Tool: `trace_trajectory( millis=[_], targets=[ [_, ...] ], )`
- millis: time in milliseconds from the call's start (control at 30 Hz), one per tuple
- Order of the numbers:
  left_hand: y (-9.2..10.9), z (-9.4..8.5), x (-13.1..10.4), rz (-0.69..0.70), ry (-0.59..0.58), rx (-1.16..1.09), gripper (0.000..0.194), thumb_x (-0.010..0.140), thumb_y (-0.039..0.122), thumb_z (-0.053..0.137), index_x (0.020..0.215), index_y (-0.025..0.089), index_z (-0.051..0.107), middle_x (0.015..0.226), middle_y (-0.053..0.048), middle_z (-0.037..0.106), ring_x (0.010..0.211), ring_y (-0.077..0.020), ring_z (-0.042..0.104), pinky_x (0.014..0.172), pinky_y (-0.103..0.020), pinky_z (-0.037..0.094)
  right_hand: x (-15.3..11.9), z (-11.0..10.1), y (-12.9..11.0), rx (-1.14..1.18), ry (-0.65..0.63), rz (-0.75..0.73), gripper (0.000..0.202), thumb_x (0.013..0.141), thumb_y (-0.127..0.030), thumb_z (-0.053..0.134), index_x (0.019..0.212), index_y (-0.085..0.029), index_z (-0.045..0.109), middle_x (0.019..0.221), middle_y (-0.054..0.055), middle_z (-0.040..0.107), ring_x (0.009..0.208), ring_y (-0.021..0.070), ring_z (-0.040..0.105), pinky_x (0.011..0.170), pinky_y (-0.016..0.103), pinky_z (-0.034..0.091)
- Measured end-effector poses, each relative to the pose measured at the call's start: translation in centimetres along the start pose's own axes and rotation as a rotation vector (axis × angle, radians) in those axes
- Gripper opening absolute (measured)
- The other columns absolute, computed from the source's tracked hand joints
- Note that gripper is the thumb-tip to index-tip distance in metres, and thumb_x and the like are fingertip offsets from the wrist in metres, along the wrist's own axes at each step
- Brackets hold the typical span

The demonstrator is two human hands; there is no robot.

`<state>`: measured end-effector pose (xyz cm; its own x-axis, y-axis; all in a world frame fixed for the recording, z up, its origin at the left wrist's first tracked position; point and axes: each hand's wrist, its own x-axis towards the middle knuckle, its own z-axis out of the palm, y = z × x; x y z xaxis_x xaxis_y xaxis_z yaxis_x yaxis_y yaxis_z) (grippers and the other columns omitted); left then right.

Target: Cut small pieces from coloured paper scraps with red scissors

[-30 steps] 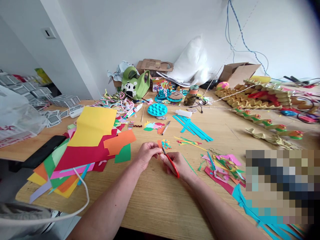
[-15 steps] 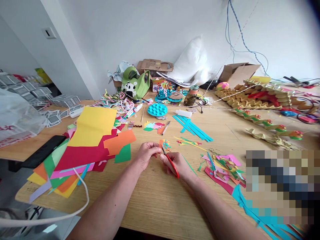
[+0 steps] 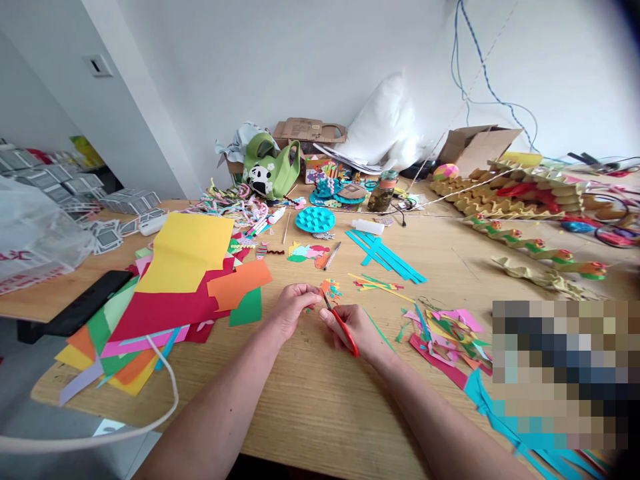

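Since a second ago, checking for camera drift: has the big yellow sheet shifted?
No. The yellow sheet lies as before against the orange paper and the table edge.

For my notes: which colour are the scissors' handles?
Red, in the head view: scissors in the right hand.

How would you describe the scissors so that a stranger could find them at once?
Start at the wooden table and follow the two forearms to the hands at its middle. The scissors are in the right hand, blades pointing at a small paper scrap by the left hand. Their red handles are the only ones there.
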<state>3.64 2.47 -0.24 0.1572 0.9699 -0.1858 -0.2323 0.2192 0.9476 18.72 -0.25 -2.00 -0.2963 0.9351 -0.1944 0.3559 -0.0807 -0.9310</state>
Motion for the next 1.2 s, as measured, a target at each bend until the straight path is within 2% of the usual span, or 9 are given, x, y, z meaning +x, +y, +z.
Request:
trace_trajectory(
  millis=[433, 667, 833, 1200],
  targets=[
    [0.19, 0.07, -0.24, -0.007, -0.041, 0.024, 0.011, 0.055, 0.022, 0.071, 0.055, 0.015, 0.062, 0.056, 0.001, 0.055, 0.059, -0.0105, 0.045, 0.061, -0.025, 0.034, 0.09, -0.06, 0.25, -0.002, -0.006, -0.025, 0.055, 0.078, -0.066, 0.056, 0.053, -0.018, 0.046, 0.038, -0.002, 0.052, 0.032, 0.0064, 0.036, 0.035, 0.018, 0.026],
    [-0.16, -0.30, 0.11, -0.018, 0.002, 0.018, 0.012, 0.053, 0.023, 0.071, 0.060, 0.015, 0.066, 0.068, -0.002, 0.062, 0.067, -0.0131, 0.051, 0.064, -0.025, 0.036, -0.01, -0.07, -0.06, -0.004, -0.007, -0.012, 0.055, 0.077, -0.067, 0.056, 0.052, -0.019, 0.044, 0.037, -0.003, 0.050, 0.031, 0.0067, 0.036, 0.034, 0.019, 0.025],
    [-0.21, -0.26, 0.11, -0.024, 0.026, 0.015, 0.012, 0.053, 0.023, 0.071, 0.062, 0.015, 0.067, 0.069, -0.002, 0.063, 0.065, -0.0122, 0.050, 0.064, -0.025, 0.036, -0.09, -0.08, -0.13, -0.002, -0.007, 0.003, 0.055, 0.076, -0.067, 0.057, 0.052, -0.019, 0.044, 0.036, -0.003, 0.050, 0.031, 0.0064, 0.035, 0.034, 0.019, 0.025],
    [-0.05, -0.46, 0.15, -0.027, -0.037, 0.030, 0.011, 0.054, 0.023, 0.071, 0.058, 0.015, 0.065, 0.071, -0.003, 0.064, 0.069, -0.0141, 0.053, 0.066, -0.026, 0.038, -0.01, -0.19, -0.10, -0.013, -0.022, -0.022, 0.055, 0.077, -0.067, 0.056, 0.053, -0.018, 0.046, 0.037, -0.002, 0.051, 0.032, 0.0066, 0.037, 0.035, 0.019, 0.026]
  ],
)
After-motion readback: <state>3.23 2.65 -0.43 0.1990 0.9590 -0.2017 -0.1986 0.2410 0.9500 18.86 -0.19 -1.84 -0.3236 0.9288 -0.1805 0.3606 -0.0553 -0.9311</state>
